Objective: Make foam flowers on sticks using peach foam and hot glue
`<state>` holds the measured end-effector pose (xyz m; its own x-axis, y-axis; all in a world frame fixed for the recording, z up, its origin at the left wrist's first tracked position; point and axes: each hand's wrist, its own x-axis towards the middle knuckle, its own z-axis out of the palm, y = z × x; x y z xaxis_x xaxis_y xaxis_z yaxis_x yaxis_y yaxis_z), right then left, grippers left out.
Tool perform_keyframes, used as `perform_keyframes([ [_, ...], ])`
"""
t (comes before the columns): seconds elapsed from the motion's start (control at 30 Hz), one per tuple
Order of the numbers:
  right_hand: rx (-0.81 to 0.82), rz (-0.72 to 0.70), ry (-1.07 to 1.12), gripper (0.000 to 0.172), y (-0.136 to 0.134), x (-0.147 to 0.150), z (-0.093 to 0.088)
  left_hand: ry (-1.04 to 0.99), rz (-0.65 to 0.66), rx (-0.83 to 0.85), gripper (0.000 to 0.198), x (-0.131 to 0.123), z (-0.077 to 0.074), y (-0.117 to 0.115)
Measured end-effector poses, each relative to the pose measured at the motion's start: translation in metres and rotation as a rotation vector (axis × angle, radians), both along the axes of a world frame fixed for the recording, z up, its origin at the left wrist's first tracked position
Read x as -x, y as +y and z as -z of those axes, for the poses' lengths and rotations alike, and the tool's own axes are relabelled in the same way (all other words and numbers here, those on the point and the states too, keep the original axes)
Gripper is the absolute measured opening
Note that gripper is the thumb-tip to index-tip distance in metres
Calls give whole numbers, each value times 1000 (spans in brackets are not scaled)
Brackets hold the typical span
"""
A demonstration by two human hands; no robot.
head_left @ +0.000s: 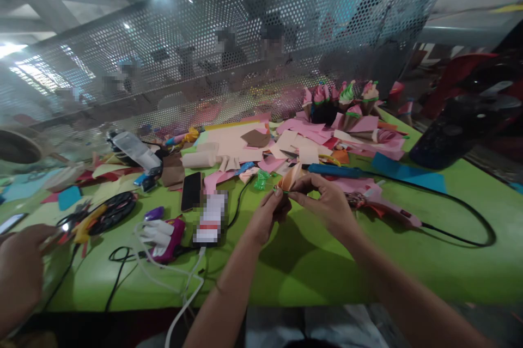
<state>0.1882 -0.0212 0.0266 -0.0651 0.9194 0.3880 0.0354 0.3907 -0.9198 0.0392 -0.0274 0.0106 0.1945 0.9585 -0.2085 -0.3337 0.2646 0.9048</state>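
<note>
I hold the orange-and-cream piece above the green table, between the fingertips of both hands; neither hand is clearly nearer. Its long axis appears to slant up and away to the right. My left hand pinches the lower edge, thumb uppermost; my right hand pinches from the right, fingers bent.

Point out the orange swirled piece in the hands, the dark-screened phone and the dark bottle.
Orange swirled piece [291, 176]: head view, on its swirled side.
Dark-screened phone [192, 191]: head view, middle of its screen.
Dark bottle [444, 131]: head view, on its body.
</note>
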Motion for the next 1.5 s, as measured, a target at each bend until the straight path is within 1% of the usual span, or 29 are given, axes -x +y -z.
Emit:
perform_keyframes([
  [0.1,11,-27,3,14,-1,0,-1,1,-10,2,59,0,1,0],
  [0.33,-36,41,-89,15,-2,1,3,-23,-24,23,60,0,3,1],
  [0.43,-25,31,-54,14,-1,1,3,-66,-52,54,60,1,1,0],
  [0.6,2,8,-16,12,1,1,3,-102,-40,49,58,2,1,1],
  [0.9,-19,37,-16,10,0,2,2,-52,-39,25,58,0,-4,0],
  [1.0,-25,42,-20,12,0,3,1,-48,-20,31,59,0,-3,0],
  [1.2,-24,33,-20,15,-2,2,-2,-57,-27,64,60,2,-1,1],
  [1.4,-63,65,-62,20,-3,3,0,-52,-5,74,58,2,3,2],
  [1.5,-60,70,-55,19,-4,1,-1,-66,-43,117,57,3,4,4],
])
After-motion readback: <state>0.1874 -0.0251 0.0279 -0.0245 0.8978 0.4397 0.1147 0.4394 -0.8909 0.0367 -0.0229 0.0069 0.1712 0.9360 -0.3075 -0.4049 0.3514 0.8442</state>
